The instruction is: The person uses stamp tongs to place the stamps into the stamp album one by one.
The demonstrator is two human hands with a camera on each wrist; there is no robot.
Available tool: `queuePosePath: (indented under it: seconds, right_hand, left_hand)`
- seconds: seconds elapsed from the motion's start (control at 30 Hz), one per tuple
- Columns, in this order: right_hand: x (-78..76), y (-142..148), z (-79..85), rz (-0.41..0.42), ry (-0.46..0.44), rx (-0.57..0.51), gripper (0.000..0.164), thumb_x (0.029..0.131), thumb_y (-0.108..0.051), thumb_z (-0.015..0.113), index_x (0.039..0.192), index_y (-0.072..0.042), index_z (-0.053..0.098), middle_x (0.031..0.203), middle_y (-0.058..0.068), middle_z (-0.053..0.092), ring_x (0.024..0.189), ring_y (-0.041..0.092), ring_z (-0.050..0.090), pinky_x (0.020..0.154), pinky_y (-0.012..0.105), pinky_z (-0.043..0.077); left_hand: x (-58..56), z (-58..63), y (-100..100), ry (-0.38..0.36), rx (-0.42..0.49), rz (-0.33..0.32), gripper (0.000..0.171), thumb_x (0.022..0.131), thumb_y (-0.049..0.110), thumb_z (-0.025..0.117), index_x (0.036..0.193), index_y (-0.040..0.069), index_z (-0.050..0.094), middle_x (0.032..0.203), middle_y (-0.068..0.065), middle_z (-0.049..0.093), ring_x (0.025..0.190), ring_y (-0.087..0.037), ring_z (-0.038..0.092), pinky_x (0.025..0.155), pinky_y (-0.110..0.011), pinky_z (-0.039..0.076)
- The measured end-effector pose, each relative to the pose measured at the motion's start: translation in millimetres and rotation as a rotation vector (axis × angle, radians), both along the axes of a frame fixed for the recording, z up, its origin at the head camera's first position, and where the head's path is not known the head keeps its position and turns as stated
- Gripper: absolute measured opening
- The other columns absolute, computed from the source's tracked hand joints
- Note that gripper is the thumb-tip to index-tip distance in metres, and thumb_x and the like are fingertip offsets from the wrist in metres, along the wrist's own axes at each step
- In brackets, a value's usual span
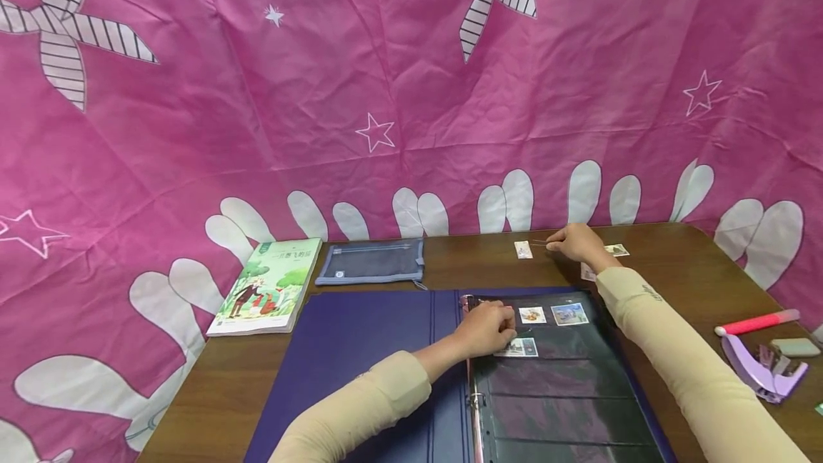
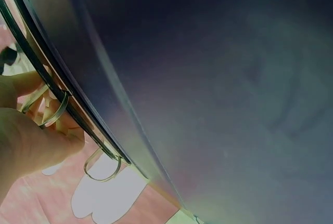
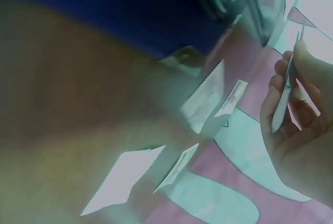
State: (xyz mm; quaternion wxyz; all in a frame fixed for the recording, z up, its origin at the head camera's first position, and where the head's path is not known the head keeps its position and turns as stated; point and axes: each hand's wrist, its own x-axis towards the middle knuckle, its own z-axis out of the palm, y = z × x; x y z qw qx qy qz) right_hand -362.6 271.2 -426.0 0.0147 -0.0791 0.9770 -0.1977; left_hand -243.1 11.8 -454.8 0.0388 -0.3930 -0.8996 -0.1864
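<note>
My left hand (image 1: 486,329) is over the upper left of a black stock page (image 1: 566,406), its fingers curled at a clear pocket strip beside a stamp (image 1: 524,348). Two more stamps, a small one (image 1: 532,315) and a bluish one (image 1: 569,314), sit in the row above. From the left wrist, the hand (image 2: 39,125) shows behind the binder's metal rings (image 2: 102,178). Slim metal tweezers (image 3: 284,95) are held in my right hand (image 1: 576,244), their tips pointing left toward a loose stamp (image 1: 524,249) on the table. Other loose stamps, including a greenish one (image 1: 616,250), lie around that hand.
The open blue binder (image 1: 360,363) covers the table's middle. Behind it are a mesh zip pouch (image 1: 371,263) and, leftward, a picture book (image 1: 268,288). On the right lie a red pen (image 1: 761,321), a purple stapler-like tool (image 1: 749,366) and an eraser (image 1: 795,347). A pink cloth (image 1: 411,91) hangs behind.
</note>
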Motion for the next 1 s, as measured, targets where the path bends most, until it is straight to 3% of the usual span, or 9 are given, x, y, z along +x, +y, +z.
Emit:
queuePosePath:
  seconds: [0.4, 0.7, 0.83, 1.0]
  right_hand:
    - [-22.3, -9.8, -5.5, -0.048, -0.109, 0.077, 0.028, 0.086, -0.028, 0.062, 0.107, -0.012, 0.070, 0.123, 0.026, 0.057, 0.113, 0.050, 0.052, 0.082, 0.055, 0.047]
    - [-21.8, -9.4, -1.7, -0.069, -0.082, 0.077, 0.024, 0.085, -0.027, 0.062, 0.101, -0.013, 0.073, 0.121, 0.024, 0.060, 0.109, 0.048, 0.054, 0.078, 0.054, 0.048]
    - [-15.7, -5.2, 11.4, -0.048, -0.034, 0.058, 0.024, 0.085, -0.026, 0.062, 0.100, -0.011, 0.073, 0.119, 0.022, 0.061, 0.106, 0.046, 0.057, 0.073, 0.051, 0.049]
    - [-0.4, -4.4, 44.6, 0.006, 0.030, 0.020, 0.024, 0.086, -0.026, 0.062, 0.100, -0.010, 0.073, 0.116, 0.019, 0.064, 0.104, 0.042, 0.058, 0.074, 0.049, 0.048]
  left_hand:
    - [0.9, 1.1, 0.2, -0.005, -0.012, -0.005, 0.009, 0.080, 0.019, 0.066, 0.071, 0.017, 0.062, 0.070, 0.007, 0.055, 0.066, -0.002, 0.045, 0.058, -0.011, 0.029]
    - [1.4, 3.5, 2.5, -0.011, -0.031, 0.000, 0.010, 0.080, 0.019, 0.066, 0.071, 0.018, 0.061, 0.068, 0.007, 0.051, 0.066, -0.003, 0.043, 0.058, -0.012, 0.029]
    - [1.4, 3.1, 2.5, -0.005, -0.042, -0.018, 0.010, 0.083, 0.020, 0.064, 0.074, 0.018, 0.061, 0.069, 0.007, 0.052, 0.066, -0.002, 0.041, 0.058, -0.012, 0.028]
    - [-1.0, 2.0, -1.7, 0.024, -0.028, -0.010, 0.009, 0.084, 0.019, 0.063, 0.075, 0.017, 0.061, 0.070, 0.006, 0.053, 0.065, -0.003, 0.041, 0.059, -0.012, 0.028]
